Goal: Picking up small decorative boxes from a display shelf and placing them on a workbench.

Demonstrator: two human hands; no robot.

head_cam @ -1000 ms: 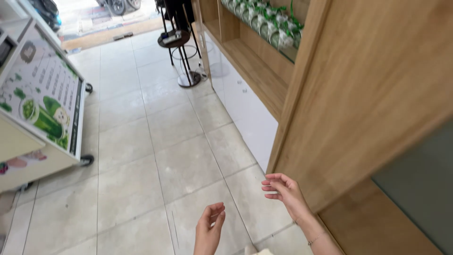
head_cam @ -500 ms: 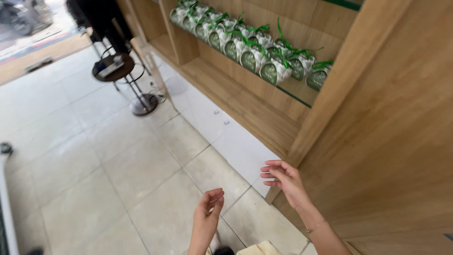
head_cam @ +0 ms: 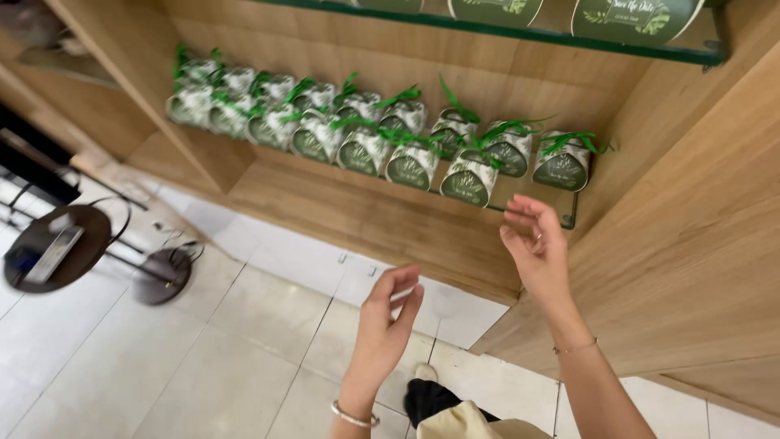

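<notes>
While both hands (head_cam: 463, 284) hover empty, jars (head_cam: 390, 138) seemingly tilted, row running left-right

A round dark stool (head_cam: 53, 248) stands at left of the frame on the pale tiled floor (head_cam: 187, 366). A second stool's base (head_cam: 161, 276) sits just right of it. White cabinet doors (head_cam: 357, 272) run along the bottom of the wooden shelving (head_cam: 699, 236).

Small round jars (head_cam: 382, 134) with dark green circular labels and green ribbon bows line a glass shelf (head_cam: 569, 218) in two rows. Above, larger green round labels (head_cam: 634, 18) show along the top edge.
</notes>
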